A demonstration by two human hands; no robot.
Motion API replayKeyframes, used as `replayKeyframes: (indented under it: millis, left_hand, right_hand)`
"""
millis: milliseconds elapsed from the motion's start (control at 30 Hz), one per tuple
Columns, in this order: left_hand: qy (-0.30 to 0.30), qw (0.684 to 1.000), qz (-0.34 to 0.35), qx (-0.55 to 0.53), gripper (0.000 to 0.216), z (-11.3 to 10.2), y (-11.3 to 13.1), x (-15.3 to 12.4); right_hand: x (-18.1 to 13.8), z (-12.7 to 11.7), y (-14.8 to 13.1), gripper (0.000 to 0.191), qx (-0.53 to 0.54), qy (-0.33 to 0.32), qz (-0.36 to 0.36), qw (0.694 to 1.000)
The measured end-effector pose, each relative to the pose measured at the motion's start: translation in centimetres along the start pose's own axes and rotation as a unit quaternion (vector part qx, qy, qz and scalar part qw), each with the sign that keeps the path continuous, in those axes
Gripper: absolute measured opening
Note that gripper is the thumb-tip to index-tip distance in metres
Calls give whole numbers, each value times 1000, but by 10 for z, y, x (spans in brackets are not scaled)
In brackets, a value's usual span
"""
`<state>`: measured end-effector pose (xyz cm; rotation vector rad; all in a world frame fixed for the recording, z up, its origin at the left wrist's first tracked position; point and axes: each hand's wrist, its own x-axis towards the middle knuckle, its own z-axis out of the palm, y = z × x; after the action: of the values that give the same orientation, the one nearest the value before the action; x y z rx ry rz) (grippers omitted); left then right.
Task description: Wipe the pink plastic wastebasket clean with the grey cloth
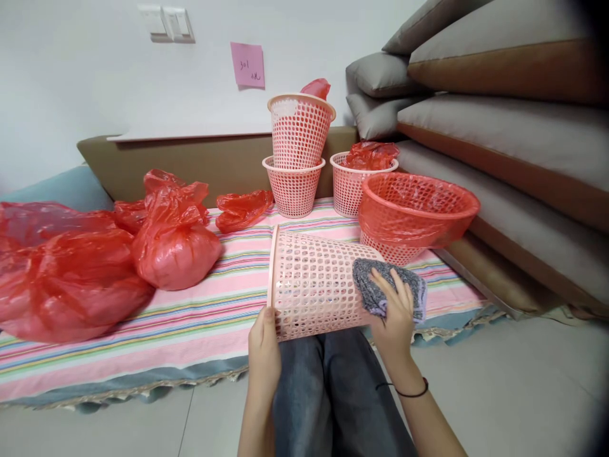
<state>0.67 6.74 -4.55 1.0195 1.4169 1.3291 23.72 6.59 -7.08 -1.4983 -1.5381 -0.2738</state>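
Note:
A pink perforated plastic wastebasket [318, 282] lies on its side above my lap, its wide rim facing left. My left hand [264, 339] grips that rim at its lower edge, thumb on the outside. Against the narrow base end, my right hand [394, 304] presses a folded grey cleaning cloth [371, 285] with a pale purple edge. The fingers of this hand lie over the cloth, holding it to the basket's side. The basket's inside is hidden from me, apart from glimpses through the holes.
Behind stand two stacked pink baskets [299, 133], another basket [349, 193] with a red bag in it, and a red-lined basket [419, 216]. Filled red plastic bags [176, 247] sit at left on the striped cloth [200, 311]. Grey-and-brown cushions [499, 127] pile up at right.

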Motion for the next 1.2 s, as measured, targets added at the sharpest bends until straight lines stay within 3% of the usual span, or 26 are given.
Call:
replayKeyframes:
  millis: [133, 333, 500, 700, 900, 1200]
  left_hand:
    - [1, 1000, -8, -13, 62, -1, -4, 3]
    - [8, 1000, -4, -18, 60, -1, -6, 6]
    - [0, 1000, 30, -4, 58, -2, -2, 6]
    - [-13, 999, 50, -11, 59, -2, 5, 6]
    - [-26, 998, 25, -59, 59, -1, 9, 6]
    - [-41, 993, 72, 79, 59, -19, -26, 12]
  right_hand:
    - [-2, 13, -32, 48, -1, -9, -13, 1000]
    - [25, 35, -93, 57, 54, -67, -57, 995]
    - [34, 42, -122, 58, 92, -102, -98, 986]
    - [22, 37, -125, 59, 100, -115, -121, 981]
    - [16, 36, -117, 65, 109, -123, -129, 978]
    - [59, 46, -109, 68, 167, -142, -72, 973]
